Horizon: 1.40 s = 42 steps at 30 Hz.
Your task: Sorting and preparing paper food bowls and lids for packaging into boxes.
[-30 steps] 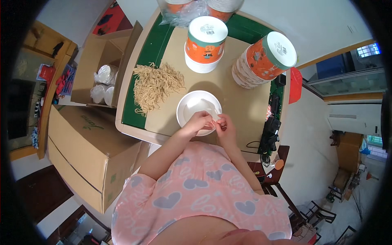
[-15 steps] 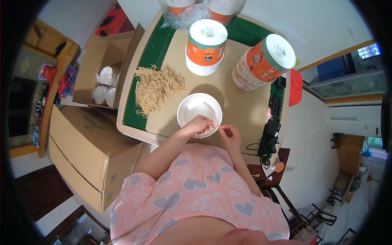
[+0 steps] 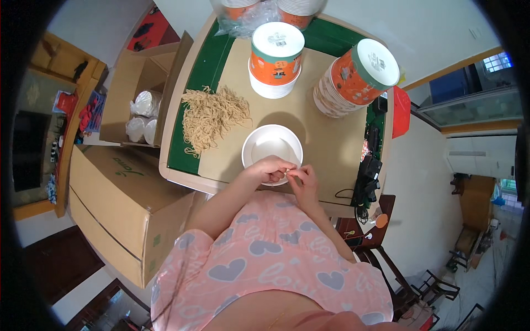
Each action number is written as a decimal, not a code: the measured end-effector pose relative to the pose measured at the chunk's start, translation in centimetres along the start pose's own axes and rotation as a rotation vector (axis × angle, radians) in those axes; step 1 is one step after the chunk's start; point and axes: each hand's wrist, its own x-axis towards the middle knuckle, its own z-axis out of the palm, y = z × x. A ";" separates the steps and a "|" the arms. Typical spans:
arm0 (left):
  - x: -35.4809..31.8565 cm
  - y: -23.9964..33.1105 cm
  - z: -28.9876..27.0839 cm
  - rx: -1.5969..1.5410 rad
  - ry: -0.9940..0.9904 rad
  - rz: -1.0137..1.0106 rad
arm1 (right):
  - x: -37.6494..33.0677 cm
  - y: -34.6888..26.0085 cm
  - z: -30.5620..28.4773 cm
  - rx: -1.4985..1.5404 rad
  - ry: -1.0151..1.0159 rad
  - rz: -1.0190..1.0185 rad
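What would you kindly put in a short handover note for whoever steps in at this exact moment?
Left hand: curled at the near rim of the white bowl, apparently touching it.
Right hand: fingertips pinched beside the left; whatever they pinch is too small to tell.
Bowl looks empty. Loose noodle pile lies to its left on the table, apart. Two stacks of orange cups, upright and tilted, stand behind.
Done: bowl set out. Left: noodles not yet in the bowl.
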 end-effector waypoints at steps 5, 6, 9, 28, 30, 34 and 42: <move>-0.8 0.2 0.8 -0.067 -0.036 0.188 | -0.2 0.6 0.3 0.132 0.012 0.113; -1.2 0.4 0.9 0.002 -0.013 0.203 | -0.2 1.0 0.5 0.135 0.025 0.115; -2.1 0.7 2.3 0.203 0.105 0.337 | -0.4 1.9 0.3 0.525 0.033 0.317; -3.5 -2.1 3.8 1.092 0.319 1.134 | -0.2 1.0 -0.2 0.735 0.144 0.433; -3.7 -2.3 4.0 1.084 0.350 1.103 | -0.1 1.0 -0.4 0.716 0.111 0.442; -3.5 -2.9 3.7 0.920 0.394 1.018 | 0.0 1.2 -1.1 0.768 -0.035 0.439; -2.8 -3.7 2.5 0.711 0.350 0.883 | 0.3 0.7 -1.7 0.391 -0.123 0.233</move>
